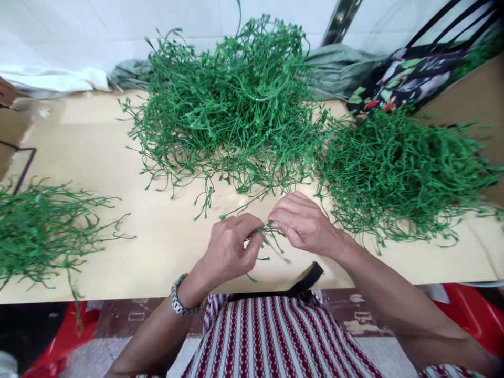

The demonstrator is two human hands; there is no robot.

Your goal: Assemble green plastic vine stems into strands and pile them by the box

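Observation:
Near the table's front edge, my left hand (233, 245) pinches a few thin green plastic stems (268, 240) between thumb and fingers. My right hand (305, 221) is closed on the other end of these stems, its fingertips just right of the left thumb. Loose stem ends hang below and between the two hands. Beyond them lies a large heap of green plastic stems (232, 105) with small knobbed tips. A second heap of stems (397, 173) spreads to the right of my right hand. What exactly sits between the right fingertips is partly hidden.
Another pile of green stems (43, 226) lies at the left, some hanging over the edge of the pale table (165, 262). A floral bag (409, 81) and a cardboard box (464, 100) stand at the back right. Grey-green cloth (342, 68) lies along the wall.

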